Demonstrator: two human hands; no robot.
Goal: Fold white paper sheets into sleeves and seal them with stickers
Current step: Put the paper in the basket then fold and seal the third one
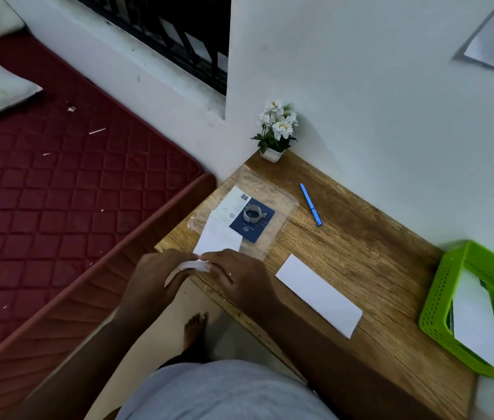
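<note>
Progress looks early-to-mid: one folded sleeve (320,295) lies flat on the wooden table (361,237), right of the hands; can't tell whether it's stickered yet. More white sheets sit in the green basket (439,301) at far right, so prob. several left to do. Current sheet (218,242) is at the table's near-left corner, partly over a clear plastic bag w/ a blue card and small roll (253,214) on it. Left hand (156,275) & right hand (236,277) meet at the sheet's near edge, fingers curled down, pinching a lifted strip of paper between them — closed on it, not flat. Judging by that, a fold is mid-way. Blue pen (311,204) lies unused, further back.
</note>
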